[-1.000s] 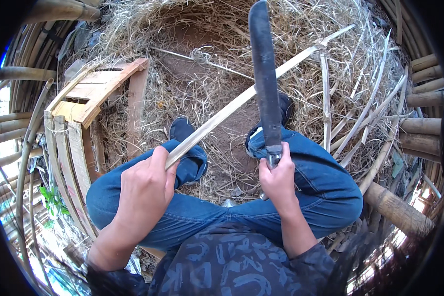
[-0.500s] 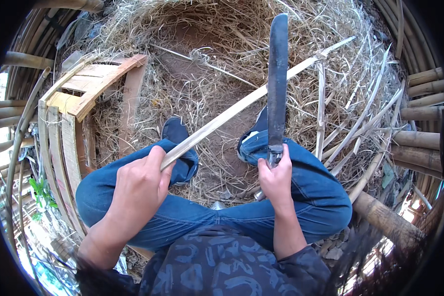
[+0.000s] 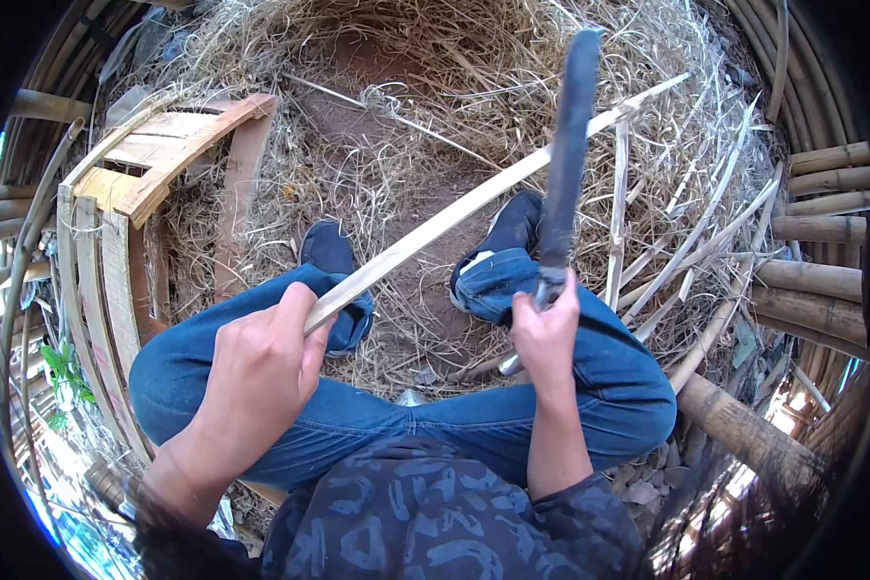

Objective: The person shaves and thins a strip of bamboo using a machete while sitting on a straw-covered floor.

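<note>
A long pale bamboo strip slants from lower left to upper right across the view. My left hand is closed round its near end, above my left thigh. In my right hand is the metal handle of a machete, held above my right leg. The long dark blade points away from me, tilted slightly right and a little blurred. It crosses over the strip in this view; I cannot tell whether the two touch. The strip's far end looks frayed and lies over the shavings.
A wooden slatted crate stands at the left. Dry shavings cover the ground ahead, with loose split strips on the right. Bamboo pole walls rise at both sides, and a thick bamboo pole lies at the lower right.
The machete has tilted to the right, its tip shifting right and its handle slightly up. My left hand keeps its hold on the strip. The whole view has shifted a little.
</note>
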A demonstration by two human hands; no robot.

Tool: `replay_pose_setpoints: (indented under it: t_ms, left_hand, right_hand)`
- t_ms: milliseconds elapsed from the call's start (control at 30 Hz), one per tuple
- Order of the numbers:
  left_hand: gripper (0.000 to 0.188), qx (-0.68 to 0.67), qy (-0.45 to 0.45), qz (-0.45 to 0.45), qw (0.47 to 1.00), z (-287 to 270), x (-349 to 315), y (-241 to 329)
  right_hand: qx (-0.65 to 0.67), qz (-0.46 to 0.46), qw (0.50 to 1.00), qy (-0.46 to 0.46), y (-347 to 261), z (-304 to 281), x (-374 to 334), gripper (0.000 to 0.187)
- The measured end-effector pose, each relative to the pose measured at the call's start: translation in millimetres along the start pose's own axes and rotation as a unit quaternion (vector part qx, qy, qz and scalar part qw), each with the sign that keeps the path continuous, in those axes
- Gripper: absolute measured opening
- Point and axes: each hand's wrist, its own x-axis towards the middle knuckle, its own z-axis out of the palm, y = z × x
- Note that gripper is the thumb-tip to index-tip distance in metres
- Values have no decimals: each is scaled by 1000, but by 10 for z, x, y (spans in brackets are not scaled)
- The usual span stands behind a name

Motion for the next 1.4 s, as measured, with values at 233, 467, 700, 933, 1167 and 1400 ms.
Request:
replay_pose_setpoints:
  t_ms: [233, 467, 700, 933, 1167, 1400]
  left_hand:
    - [16, -4, 1, 1, 1000, 6, -3, -21]
    - [15, -7, 3, -3, 1000, 32, 21, -9]
    - [16, -5, -3, -13, 1000, 13, 30, 20]
    - [15, -80, -14, -45, 996, -57, 30, 61]
    - [20, -57, -19, -40, 997, -41, 44, -2]
    - [21, -68, -9, -39, 997, -25, 61, 11]
  right_hand:
    - [24, 23, 999, -10, -32, -77, -14, 25]
    - [-60, -31, 997, -47, 57, -26, -92, 25]
    - [-45, -27, 998, -22, 52, 14, -43, 27]
    - [10, 21, 1000, -7, 20, -50, 47, 22]
    - [-75, -24, 996, -52, 13, 25, -117, 28]
    - [-104, -42, 993, -35, 20, 129, -149, 28]
